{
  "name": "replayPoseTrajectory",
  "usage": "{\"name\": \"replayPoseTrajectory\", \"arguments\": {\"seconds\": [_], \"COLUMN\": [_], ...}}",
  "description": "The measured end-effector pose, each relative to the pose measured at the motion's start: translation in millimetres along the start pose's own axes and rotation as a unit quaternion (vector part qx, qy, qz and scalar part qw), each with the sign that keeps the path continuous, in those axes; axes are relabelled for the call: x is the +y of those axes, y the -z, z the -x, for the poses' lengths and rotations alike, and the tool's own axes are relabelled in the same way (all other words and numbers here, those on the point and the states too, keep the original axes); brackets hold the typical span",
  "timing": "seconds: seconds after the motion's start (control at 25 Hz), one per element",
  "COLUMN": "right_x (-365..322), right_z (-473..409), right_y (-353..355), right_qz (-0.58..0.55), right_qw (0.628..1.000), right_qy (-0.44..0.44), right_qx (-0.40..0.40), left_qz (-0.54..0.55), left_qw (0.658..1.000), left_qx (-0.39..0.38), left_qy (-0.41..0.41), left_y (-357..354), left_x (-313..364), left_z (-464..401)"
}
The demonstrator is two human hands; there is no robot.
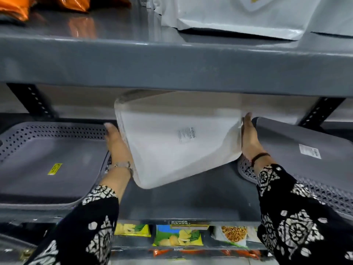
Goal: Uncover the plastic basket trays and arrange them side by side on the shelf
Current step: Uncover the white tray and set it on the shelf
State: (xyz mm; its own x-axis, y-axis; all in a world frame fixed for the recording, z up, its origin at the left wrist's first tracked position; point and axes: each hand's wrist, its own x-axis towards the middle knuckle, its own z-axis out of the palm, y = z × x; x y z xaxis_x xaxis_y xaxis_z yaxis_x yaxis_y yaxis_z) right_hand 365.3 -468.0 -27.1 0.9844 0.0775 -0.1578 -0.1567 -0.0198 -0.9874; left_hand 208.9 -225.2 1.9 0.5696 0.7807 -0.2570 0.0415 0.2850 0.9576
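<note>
both hands, left hand (116, 144) & right hand (249, 136), clamp smooth white rounded-rect tray (177, 138) tilted btwn perforated grey plastic trays (49, 150) on shelf (191, 197).

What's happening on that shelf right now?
Left hand, right hand grip white tray, tilted, between two grey trays. Upper shelf close overhead.

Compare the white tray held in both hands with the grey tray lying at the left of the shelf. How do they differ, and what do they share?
The white tray is pale and tilted, gripped at its sides by the left hand and right hand; the grey tray is dark, flat on the shelf and untouched. The white tray's label is pale; the grey tray's is yellow. Both are rounded rectangles bearing a sticker.
</note>
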Motion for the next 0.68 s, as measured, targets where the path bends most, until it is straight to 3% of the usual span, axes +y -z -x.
{"name": "replayPoseTrajectory", "arguments": {"seconds": [0.08,0.2,0.28,0.4,0.68], "right_x": [5,20,28,33,58], "right_z": [12,26,38,48,54], "right_y": [7,17,24,30,37], "right_qz": [-0.141,-0.191,-0.213,-0.206,-0.094], "right_qw": [0.99,0.981,0.976,0.968,0.988], "right_qy": [0.005,0.003,-0.029,-0.091,-0.094], "right_qx": [-0.011,-0.011,-0.043,-0.11,-0.082], "left_qz": [0.061,0.084,0.025,-0.045,-0.139], "left_qw": [0.998,0.991,0.99,0.982,0.962], "left_qx": [-0.012,-0.095,-0.123,-0.152,-0.177], "left_qy": [-0.014,0.031,0.057,0.106,0.155], "left_y": [5,15,28,40,44], "left_x": [5,21,12,3,-13], "left_z": [-15,-15,-33,-37,-48]}}
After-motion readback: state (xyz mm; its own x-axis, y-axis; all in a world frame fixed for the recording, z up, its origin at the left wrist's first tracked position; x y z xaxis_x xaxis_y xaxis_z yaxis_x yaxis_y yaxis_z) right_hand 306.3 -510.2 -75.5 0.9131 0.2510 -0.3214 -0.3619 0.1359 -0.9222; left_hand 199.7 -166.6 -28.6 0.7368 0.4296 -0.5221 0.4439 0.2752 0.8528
